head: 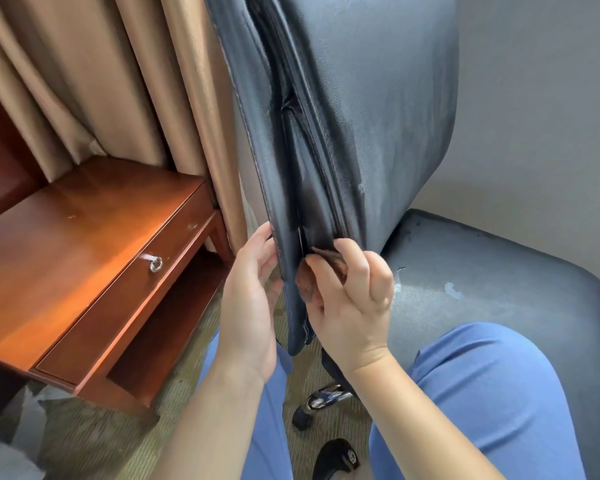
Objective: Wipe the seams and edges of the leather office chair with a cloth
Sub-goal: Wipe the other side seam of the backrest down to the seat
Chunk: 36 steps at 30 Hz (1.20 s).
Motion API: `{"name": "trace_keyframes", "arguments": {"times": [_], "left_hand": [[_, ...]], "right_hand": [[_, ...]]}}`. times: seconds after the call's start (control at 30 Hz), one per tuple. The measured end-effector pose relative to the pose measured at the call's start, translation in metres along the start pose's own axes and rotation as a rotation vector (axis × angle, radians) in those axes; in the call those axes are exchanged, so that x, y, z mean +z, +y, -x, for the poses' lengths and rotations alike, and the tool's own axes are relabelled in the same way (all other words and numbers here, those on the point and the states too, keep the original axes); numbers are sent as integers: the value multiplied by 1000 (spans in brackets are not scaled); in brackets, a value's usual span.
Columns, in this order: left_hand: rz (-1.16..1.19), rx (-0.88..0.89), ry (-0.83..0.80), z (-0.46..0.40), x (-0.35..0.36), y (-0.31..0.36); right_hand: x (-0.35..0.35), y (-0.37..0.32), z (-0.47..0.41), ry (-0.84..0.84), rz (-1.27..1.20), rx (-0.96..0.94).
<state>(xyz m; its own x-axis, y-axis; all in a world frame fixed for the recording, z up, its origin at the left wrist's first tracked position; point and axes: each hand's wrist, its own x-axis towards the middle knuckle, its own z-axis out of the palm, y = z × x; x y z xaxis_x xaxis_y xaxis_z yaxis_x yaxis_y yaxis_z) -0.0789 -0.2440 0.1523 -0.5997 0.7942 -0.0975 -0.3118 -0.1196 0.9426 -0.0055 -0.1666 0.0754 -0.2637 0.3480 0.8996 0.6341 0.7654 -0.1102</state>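
The dark leather office chair's backrest [354,109] stands edge-on in front of me, its stitched side seam running down the middle. Its worn seat [492,268] lies to the right. My left hand [250,306] grips the backrest's left edge near the bottom, fingers curled round the leather. My right hand [350,296] pinches a small brown cloth [307,280] and presses it into the seam at the lower end of the backrest. Most of the cloth is hidden under my fingers.
A red-brown wooden side table [84,244] with a drawer and metal ring pull [156,264] stands at the left. Tan curtains [101,74] hang behind it. My knee in blue trousers [482,393] rests against the seat. The chair's chrome base [326,398] and a black shoe [336,457] are on the carpet below.
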Motion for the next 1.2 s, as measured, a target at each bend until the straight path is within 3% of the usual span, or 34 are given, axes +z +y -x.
{"name": "trace_keyframes", "arguments": {"times": [0.2,0.43,0.63,0.87,1.2], "left_hand": [[10,-25,22,-4,-2,-3],[19,-45,29,-7,-5,-4],[2,-27,12,-4,-4,-3],[11,-37,39,-7,-6,-6],[25,-22,21,-4,-4,-3]], "right_hand": [[-14,-7,-47,130,-248,-16],[-10,-7,-47,152,12,-100],[-7,2,-18,32,-4,-127],[-20,-6,-66,271,-49,-42],[2,5,0,-3,23,-173]]}}
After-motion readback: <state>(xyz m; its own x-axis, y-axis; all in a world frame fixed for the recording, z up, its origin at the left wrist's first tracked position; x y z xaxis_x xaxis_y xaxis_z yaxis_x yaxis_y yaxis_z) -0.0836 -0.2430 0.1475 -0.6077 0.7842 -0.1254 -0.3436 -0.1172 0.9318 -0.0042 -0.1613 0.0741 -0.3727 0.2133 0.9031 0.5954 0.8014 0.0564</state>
